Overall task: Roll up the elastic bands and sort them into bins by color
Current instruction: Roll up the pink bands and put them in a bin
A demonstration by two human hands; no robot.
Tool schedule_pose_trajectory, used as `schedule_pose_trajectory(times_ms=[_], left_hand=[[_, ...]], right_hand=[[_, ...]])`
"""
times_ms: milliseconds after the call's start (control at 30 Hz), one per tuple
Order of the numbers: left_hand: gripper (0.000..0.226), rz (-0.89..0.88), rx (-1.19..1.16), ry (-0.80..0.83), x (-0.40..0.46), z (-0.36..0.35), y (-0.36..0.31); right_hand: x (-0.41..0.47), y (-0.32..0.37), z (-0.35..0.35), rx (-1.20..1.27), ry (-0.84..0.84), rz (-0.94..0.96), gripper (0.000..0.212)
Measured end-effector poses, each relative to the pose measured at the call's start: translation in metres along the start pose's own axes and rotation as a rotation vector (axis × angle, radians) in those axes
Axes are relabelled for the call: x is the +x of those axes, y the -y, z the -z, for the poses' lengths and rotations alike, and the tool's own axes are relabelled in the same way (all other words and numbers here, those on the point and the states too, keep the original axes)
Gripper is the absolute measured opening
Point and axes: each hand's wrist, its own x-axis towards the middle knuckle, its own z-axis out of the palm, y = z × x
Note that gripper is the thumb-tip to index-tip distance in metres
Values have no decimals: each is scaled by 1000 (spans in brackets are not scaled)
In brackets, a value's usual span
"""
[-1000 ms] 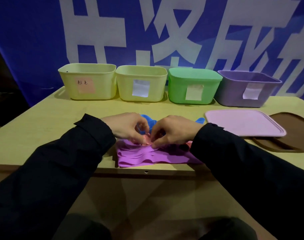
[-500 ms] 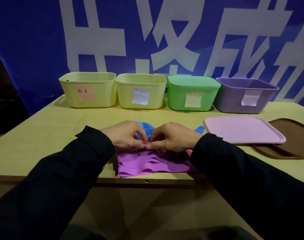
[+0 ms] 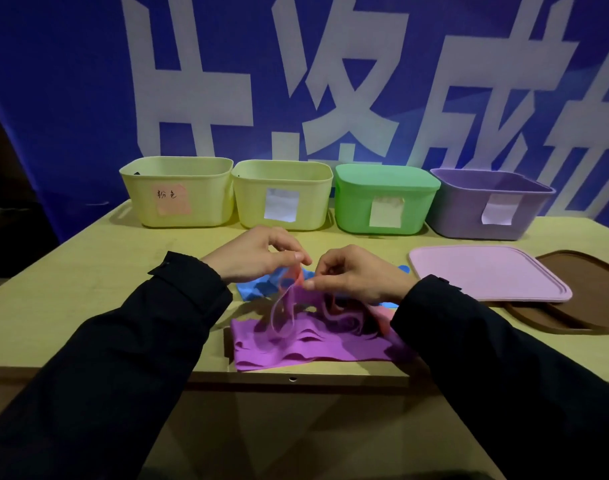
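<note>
We have a blue banner (image 3: 71,98) with big white characters behind a pale wooden table (image 3: 71,289). Along the table's far edge we count four bins side by side: a yellow bin with a pink label (image 3: 195,174), a second yellow bin (image 3: 254,192), a green bin (image 3: 351,209) closed with a lid, and a purple bin (image 3: 462,216), the last three each with a pale note. Two loose lids lie on the right: a pink lid (image 3: 483,271) overlapping a brown lid (image 3: 587,292) that runs off the frame's right edge.

In the middle, the left hand (image 3: 251,254) and the right hand (image 3: 355,275) meet, each pinching with thumb and fingers the top of a pink band (image 3: 296,277) lifted above the pile. Under it we see a heap of purple bands (image 3: 313,351) right at the near table edge, blue bands (image 3: 258,289) just behind, and a bit more pink beneath the right wrist; the layers are too tangled to count. Bare tabletop lies open to the left, and a strip stays free between hands and bins.
</note>
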Motion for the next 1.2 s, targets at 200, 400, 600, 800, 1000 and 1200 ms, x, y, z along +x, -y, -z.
schedule_pose_trajectory(times_ms=[200, 400, 600, 800, 1000, 1200], left_hand=[[8, 85, 245, 104, -9, -10, -3], [11, 164, 275, 36, -22, -6, -1], [20, 264, 329, 243, -33, -7, -4], [27, 294, 392, 245, -35, -13, -3], [43, 265, 331, 91, -34, -5, 8], [33, 110, 82, -68, -23, -1, -5]], right_hand=[[-6, -1, 1, -38, -58, 45, 26], [-4, 12, -20, -287, -89, 135, 18], [11, 23, -37, -590, 39, -15, 43], [17, 20, -37, -480, 67, -13, 29], [18, 8, -15, -23, -187, 36, 13], [9, 23, 9, 504, -461, 141, 12]])
